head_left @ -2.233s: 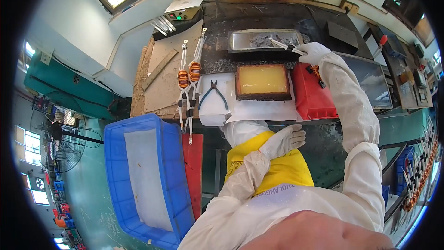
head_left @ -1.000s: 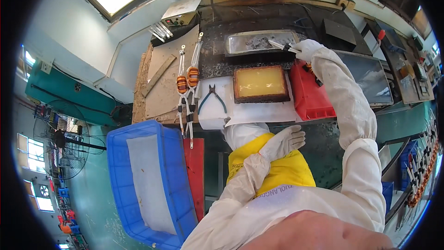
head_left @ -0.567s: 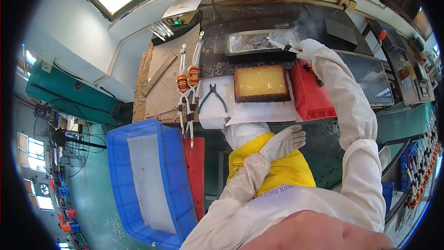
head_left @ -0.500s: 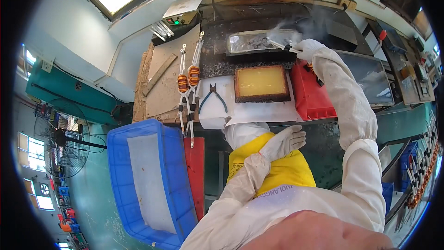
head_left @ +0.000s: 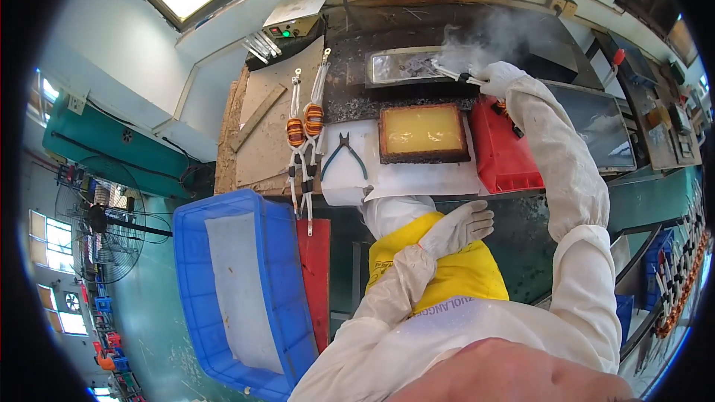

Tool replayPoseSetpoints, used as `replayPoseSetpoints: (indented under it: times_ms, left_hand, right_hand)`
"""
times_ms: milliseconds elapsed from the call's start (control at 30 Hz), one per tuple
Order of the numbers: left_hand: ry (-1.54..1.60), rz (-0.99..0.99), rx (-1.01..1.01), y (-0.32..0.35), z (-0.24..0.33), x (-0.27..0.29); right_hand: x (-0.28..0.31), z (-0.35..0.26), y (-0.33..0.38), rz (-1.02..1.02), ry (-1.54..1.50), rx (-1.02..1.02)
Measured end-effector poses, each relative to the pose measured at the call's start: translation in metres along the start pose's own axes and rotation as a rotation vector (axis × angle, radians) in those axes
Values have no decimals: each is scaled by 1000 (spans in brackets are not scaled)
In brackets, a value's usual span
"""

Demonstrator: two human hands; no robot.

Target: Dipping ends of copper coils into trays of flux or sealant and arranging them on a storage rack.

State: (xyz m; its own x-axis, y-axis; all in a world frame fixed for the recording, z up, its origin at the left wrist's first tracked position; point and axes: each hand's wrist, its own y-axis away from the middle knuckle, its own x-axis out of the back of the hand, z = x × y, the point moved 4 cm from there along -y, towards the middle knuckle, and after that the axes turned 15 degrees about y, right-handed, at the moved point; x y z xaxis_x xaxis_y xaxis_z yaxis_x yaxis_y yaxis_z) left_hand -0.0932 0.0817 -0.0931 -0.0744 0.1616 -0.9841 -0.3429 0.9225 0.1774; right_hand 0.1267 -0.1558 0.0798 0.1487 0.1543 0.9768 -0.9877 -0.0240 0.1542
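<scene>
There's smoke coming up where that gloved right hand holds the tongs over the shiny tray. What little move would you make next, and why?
Probably lift the tongs straight up out of the metal tray. The right hand holds them with their tips at the tray's right end, where smoke rises, so that dip looks under way. The left hand rests idle against the yellow apron.

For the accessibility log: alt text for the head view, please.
A gloved right hand holds a tool over a smoking metal tray at the back of a workbench. The gloved left hand rests against a yellow apron.
</scene>
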Motion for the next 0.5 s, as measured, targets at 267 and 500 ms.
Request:
replayPoseSetpoints:
  times_ms: [267, 500]
  left_hand:
    - [4, 52, 4, 0, -1, -9]
    - [18, 20, -7, 1, 1, -4]
  right_hand:
    - [-8, 6, -2, 24, -8, -6]
    - [9, -9, 7, -19, -6, -38]
